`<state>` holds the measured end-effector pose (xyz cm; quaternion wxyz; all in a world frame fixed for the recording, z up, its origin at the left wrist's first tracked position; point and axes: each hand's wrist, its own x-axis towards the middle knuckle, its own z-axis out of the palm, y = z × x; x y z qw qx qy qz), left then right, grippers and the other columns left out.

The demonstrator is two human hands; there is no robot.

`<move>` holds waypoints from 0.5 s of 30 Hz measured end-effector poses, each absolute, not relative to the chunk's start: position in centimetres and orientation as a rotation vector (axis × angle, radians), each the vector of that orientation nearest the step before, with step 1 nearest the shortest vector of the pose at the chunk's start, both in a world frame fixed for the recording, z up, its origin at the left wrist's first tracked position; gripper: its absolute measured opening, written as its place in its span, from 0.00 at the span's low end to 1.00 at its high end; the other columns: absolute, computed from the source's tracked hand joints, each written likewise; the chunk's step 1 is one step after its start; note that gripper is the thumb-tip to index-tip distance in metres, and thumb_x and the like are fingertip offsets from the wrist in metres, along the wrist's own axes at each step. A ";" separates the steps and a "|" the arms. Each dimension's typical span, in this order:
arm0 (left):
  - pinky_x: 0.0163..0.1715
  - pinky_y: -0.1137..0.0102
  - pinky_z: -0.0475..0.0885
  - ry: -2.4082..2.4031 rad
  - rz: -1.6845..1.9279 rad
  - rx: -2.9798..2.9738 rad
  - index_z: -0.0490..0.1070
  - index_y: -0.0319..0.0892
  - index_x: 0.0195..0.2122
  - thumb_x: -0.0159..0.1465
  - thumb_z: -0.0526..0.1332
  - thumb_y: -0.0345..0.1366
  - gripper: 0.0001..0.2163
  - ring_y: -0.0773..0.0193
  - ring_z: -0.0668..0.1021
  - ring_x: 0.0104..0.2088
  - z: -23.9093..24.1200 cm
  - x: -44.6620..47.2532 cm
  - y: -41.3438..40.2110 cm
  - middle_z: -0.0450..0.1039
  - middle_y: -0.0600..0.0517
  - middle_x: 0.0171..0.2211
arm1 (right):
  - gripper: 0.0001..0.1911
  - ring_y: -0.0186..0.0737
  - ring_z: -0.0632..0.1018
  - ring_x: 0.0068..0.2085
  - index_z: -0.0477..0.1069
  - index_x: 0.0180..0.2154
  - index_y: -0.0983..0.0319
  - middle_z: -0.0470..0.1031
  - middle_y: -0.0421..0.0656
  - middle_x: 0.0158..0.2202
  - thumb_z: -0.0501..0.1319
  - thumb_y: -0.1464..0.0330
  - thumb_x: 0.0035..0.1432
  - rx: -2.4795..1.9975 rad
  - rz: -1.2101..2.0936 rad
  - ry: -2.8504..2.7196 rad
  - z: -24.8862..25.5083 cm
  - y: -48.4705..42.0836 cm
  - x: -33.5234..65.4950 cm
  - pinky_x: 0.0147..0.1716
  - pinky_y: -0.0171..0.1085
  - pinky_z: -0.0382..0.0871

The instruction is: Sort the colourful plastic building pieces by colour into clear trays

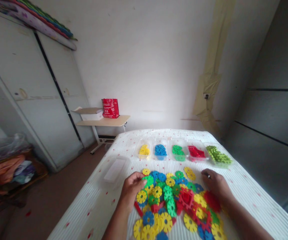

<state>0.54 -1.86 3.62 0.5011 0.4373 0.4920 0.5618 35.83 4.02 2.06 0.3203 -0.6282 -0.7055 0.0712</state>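
A pile of flat notched plastic discs (170, 182) in yellow, blue, green and red lies between my hands. My left hand (131, 189) is at the pile's left edge, its thumb and fingers pinched at a green notched disc (149, 180). At the right edge, my right hand (217, 185) rests low with curled fingers; a small light spot shows by the fingers, and whatever they hold is hidden. Red interlocking pieces (186, 197) sit among the discs. A red piece (212, 201) lies beside my right wrist.
Along the table's far side stand clear tubs with yellow pieces (144, 150), blue pieces (160, 150), green pieces (178, 150), red pieces (196, 152) and light green pieces (218, 154). A clear plastic lid or tray (114, 170) lies left. Behind, a side table (106, 121) bears a red bag (110, 108).
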 end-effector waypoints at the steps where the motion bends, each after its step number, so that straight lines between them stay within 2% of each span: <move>1: 0.18 0.78 0.53 1.198 1.374 1.055 0.67 0.40 0.26 0.46 0.65 0.42 0.12 0.75 0.59 0.16 3.7 0.8 -2.1 0.57 0.62 0.13 | 0.13 0.40 0.77 0.28 0.72 0.27 0.59 0.77 0.43 0.27 0.51 0.62 0.49 -1.635 0.191 -1.852 2.6 3.9 35.4 0.30 0.35 0.68; 4: 0.16 0.78 0.49 1.212 1.389 1.039 0.65 0.40 0.25 0.47 0.65 0.42 0.12 0.76 0.56 0.14 3.8 1.8 -2.4 0.54 0.63 0.12 | 0.13 0.39 0.75 0.27 0.72 0.27 0.60 0.77 0.43 0.26 0.52 0.62 0.51 -1.533 0.234 -1.851 4.4 3.4 33.1 0.29 0.34 0.67; 8: 0.14 0.78 0.50 1.201 1.381 1.022 0.64 0.41 0.25 0.47 0.64 0.42 0.12 0.77 0.57 0.13 3.6 2.9 -2.4 0.56 0.63 0.12 | 0.12 0.36 0.72 0.27 0.71 0.30 0.61 0.74 0.41 0.25 0.52 0.62 0.55 -1.350 0.504 -1.898 6.5 2.0 28.0 0.26 0.32 0.65; 15: 0.19 0.77 0.61 1.158 1.335 1.085 0.66 0.39 0.27 0.47 0.62 0.38 0.09 0.73 0.66 0.16 3.8 3.3 -2.4 0.65 0.58 0.15 | 0.12 0.34 0.71 0.27 0.72 0.36 0.62 0.74 0.40 0.28 0.54 0.64 0.54 -1.159 0.800 -2.047 7.8 0.1 21.3 0.27 0.31 0.63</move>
